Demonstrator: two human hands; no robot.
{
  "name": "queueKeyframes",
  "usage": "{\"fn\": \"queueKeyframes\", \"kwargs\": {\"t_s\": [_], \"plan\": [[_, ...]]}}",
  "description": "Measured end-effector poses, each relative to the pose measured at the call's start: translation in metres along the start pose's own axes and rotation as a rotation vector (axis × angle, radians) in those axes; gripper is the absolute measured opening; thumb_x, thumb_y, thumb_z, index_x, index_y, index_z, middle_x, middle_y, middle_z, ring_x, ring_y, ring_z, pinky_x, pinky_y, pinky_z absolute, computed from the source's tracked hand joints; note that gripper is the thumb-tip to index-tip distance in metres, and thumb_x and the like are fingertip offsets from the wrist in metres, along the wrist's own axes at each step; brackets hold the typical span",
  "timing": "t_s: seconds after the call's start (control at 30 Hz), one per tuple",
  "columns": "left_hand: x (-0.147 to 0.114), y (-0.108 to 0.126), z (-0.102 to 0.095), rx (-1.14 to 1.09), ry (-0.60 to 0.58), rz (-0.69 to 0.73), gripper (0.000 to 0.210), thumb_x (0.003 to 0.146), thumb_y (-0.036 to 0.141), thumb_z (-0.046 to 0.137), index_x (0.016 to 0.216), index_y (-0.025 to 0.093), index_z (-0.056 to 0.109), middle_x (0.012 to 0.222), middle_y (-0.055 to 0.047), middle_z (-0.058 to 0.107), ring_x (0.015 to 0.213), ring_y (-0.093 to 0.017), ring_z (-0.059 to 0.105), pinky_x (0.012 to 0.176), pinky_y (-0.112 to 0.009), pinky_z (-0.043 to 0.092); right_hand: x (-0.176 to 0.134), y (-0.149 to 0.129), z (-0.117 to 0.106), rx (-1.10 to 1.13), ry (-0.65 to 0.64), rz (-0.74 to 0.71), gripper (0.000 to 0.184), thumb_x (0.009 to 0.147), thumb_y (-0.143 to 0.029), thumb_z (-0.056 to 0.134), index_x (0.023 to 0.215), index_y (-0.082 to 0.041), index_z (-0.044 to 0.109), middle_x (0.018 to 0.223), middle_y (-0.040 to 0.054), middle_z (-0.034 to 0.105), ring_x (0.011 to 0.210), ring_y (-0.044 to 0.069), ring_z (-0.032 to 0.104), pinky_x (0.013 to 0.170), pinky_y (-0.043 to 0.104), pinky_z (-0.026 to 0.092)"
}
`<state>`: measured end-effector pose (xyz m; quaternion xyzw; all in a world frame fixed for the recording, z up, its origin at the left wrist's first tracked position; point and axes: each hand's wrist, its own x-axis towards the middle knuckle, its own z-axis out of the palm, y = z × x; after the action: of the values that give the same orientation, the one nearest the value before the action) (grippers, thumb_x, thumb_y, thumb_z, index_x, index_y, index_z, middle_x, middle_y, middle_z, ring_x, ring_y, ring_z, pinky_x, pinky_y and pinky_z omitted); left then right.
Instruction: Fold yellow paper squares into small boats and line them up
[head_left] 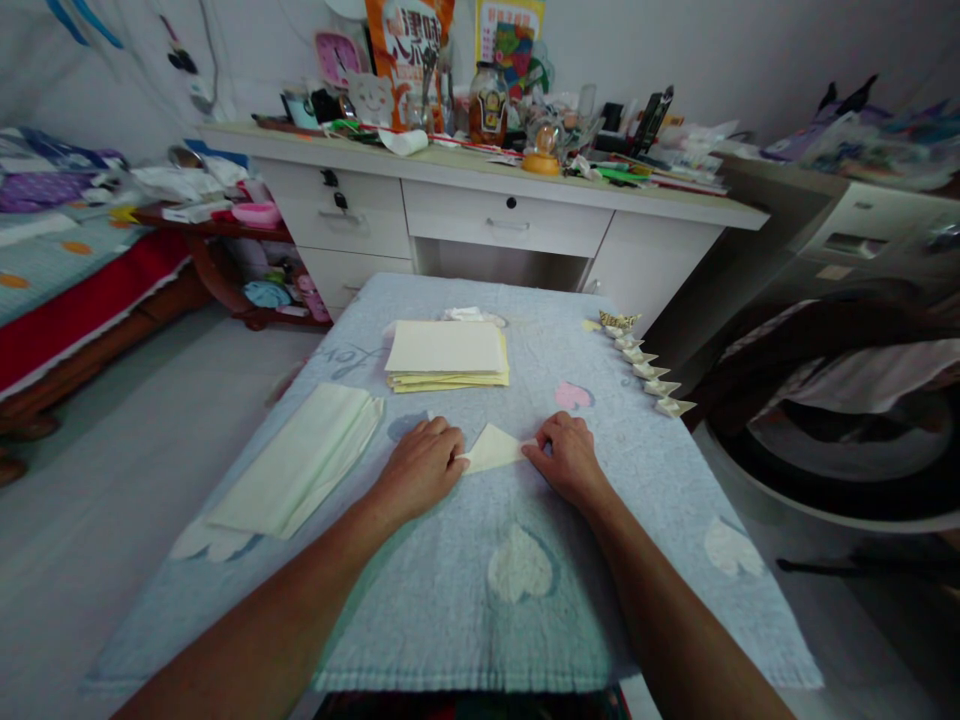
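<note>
A cloth-covered table occupies the lower centre of the frame. At mid-frame, the left hand and right hand each pinch one end of a folded paper. This piece appears only part-formed; completed paper boats line the right edge. A paper stack, upper centre, appears unworked.

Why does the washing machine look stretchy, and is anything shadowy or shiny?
In the head view, the washing machine looks stretched, probably by a wide lens; same head view, soft shadow darkens the tablecloth beside the right forearm; again head view, the small folded paper shows no glare.
</note>
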<state>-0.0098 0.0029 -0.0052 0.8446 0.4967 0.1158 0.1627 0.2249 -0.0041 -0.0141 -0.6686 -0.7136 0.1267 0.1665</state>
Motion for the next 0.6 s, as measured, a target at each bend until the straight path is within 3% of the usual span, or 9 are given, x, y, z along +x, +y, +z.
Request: {"fn": "queueKeyframes", "kwargs": {"t_s": [0.03,0.2,0.33,0.6], "plan": [[0.0,0.0,0.0,-0.016,0.01,0.003,0.006,0.081,0.023,0.055,0.085,0.019,0.057,0.087,-0.004,0.054,0.087,-0.022,0.05,0.08,-0.034,0.04,0.0,0.001,0.0,0.003,-0.002,0.004,0.017,0.079,-0.032,0.066,0.07,-0.018,0.063,0.087,0.0042,0.057,0.084,0.02,0.047,0.074,0.03,0.029],[0.0,-0.003,0.008,-0.051,0.035,0.133,0.046,0.081,0.009,0.051,0.122,0.03,0.056,0.119,-0.004,0.05,0.107,-0.022,0.044,0.096,-0.036,0.035,-0.001,0.002,0.0,0.007,0.011,0.031,0.016,0.077,-0.034,0.068,0.076,-0.019,0.064,0.09,0.0049,0.056,0.087,0.021,0.046,0.074,0.03,0.028],[-0.001,-0.004,0.014,-0.021,-0.028,0.266,0.051,0.086,0.006,0.045,0.121,0.042,0.058,0.126,-0.001,0.047,0.114,-0.022,0.04,0.097,-0.037,0.033,-0.001,0.002,-0.001,-0.003,0.017,0.064,0.016,0.077,-0.035,0.068,0.081,-0.02,0.065,0.093,0.0054,0.056,0.09,0.022,0.046,0.073,0.03,0.027],[-0.002,-0.001,0.012,-0.006,-0.068,0.286,0.045,0.09,0.015,0.047,0.125,0.043,0.055,0.122,0.0,0.053,0.108,-0.021,0.044,0.094,-0.034,0.034,-0.002,0.004,0.0,-0.029,0.032,0.062,0.011,0.082,-0.031,0.063,0.083,-0.021,0.065,0.096,0.0067,0.057,0.091,0.023,0.045,0.075,0.032,0.027]]}}
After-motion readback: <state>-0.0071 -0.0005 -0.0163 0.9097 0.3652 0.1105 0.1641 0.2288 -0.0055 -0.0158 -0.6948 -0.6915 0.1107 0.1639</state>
